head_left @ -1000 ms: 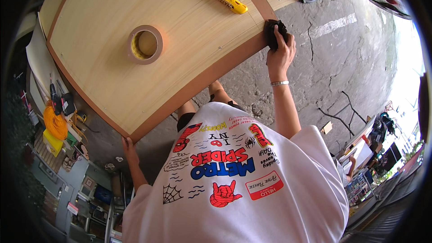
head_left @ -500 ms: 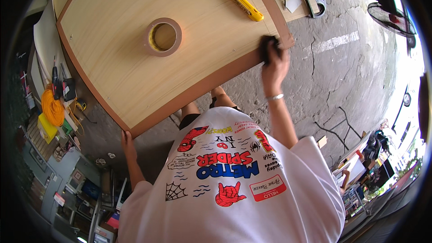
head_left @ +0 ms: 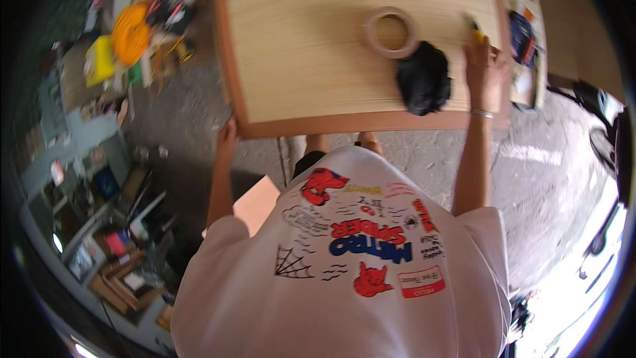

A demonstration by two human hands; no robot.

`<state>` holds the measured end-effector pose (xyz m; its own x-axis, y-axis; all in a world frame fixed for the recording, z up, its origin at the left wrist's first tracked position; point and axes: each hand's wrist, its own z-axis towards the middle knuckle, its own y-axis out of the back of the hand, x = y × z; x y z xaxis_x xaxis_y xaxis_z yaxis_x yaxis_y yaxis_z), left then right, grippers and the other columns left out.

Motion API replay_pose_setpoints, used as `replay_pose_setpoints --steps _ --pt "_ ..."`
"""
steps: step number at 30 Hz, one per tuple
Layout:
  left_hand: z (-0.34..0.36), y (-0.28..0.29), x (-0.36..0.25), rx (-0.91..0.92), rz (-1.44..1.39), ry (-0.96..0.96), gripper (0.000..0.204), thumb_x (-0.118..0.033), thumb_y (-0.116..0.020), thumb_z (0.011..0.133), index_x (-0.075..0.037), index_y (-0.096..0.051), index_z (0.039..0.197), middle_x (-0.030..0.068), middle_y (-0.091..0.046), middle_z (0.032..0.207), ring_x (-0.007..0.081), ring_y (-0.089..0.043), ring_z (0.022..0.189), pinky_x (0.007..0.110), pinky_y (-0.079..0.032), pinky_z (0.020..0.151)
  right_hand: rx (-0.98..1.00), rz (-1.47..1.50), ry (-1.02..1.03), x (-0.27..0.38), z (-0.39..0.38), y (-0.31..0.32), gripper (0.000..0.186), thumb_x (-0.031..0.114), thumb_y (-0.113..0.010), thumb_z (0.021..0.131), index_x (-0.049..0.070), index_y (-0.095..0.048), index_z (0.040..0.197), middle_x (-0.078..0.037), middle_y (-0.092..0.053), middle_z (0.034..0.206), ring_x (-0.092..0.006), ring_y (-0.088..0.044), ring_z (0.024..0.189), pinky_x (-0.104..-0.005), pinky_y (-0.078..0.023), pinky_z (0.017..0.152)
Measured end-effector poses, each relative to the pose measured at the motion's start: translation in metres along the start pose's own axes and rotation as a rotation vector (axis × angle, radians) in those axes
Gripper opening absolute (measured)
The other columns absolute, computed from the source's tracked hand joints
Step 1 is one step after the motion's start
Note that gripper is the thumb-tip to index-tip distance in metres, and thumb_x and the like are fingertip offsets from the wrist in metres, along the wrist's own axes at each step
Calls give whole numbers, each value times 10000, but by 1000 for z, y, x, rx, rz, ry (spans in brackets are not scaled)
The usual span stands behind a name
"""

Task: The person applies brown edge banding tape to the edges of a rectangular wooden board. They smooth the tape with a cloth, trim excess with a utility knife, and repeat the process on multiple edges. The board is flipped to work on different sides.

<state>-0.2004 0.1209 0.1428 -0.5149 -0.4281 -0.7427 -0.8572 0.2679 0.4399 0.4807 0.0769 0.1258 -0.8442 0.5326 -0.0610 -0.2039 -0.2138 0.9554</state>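
A light wood panel (head_left: pixel 305 73) with brown tape along its edges lies in front of me. At its near left corner my left hand (head_left: pixel 227 134) grips the edge. On its right side my right hand (head_left: pixel 485 76) is closed round a yellow utility knife (head_left: pixel 478 35), whose dark blade end points away from me. Most of the knife's body is hidden under the fingers, and the hand is somewhat blurred. Left of that hand lies a crumpled black cloth (head_left: pixel 424 79). It touches or nearly touches a roll of brown tape (head_left: pixel 369 38) lying flat.
Beyond the panel's right edge are a dark blue item (head_left: pixel 522 36) and other tools on a board. An orange coiled cord (head_left: pixel 130 34) and a yellow object (head_left: pixel 99 61) lie at the left. A pinkish-brown sheet (head_left: pixel 257 204) is beside my left arm; a fan stands far right.
My right hand has let go of the black cloth, which now lies beside the tape roll, and has taken hold of the utility knife. My view has turned, shifting the panel rightward.
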Motion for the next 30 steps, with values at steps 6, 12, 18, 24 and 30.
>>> replay_pose_setpoints --steps 6,12,18,24,30 --pt "-22 4 0 -32 -89 -121 419 -269 -584 1084 -22 -582 1423 88 -681 1313 167 -664 1150 333 -522 982 34 -8 93 -24 14 -30 335 249 -577 1021 171 -637 1342 -209 -650 1086 -388 -637 1014 -504 -512 834" --pt "-14 29 -11 136 -1 -237 355 -92 -685 1003 -26 -631 1348 109 -706 1263 174 -716 1027 309 -604 865 14 953 -651 33 -66 83 379 325 -421 1126 15 -636 1089 -130 -702 989 -163 -631 737 -300 -510 672" --pt "6 51 -19 275 48 -333 274 -85 -743 943 -29 -710 1208 138 -739 1136 192 -741 946 335 -648 796 534 1590 -570 245 -225 175 343 261 -520 1104 69 -454 1381 -112 -697 1111 -136 -684 801 -290 -574 685" --pt "26 55 -20 355 7 -260 182 -108 -770 927 8 -710 1054 113 -766 1007 168 -744 864 322 -602 739 743 1059 -416 412 -297 218 324 101 -640 1002 71 -496 1291 -213 -710 876 -359 -715 616 -465 -549 527" --pt "42 56 -19 425 46 -258 149 -105 -771 922 18 -710 982 104 -760 915 156 -725 802 293 -566 720 640 817 -194 481 -313 212 321 163 -623 1008 5 -498 1258 -255 -712 1009 -454 -702 770 -508 -571 608"
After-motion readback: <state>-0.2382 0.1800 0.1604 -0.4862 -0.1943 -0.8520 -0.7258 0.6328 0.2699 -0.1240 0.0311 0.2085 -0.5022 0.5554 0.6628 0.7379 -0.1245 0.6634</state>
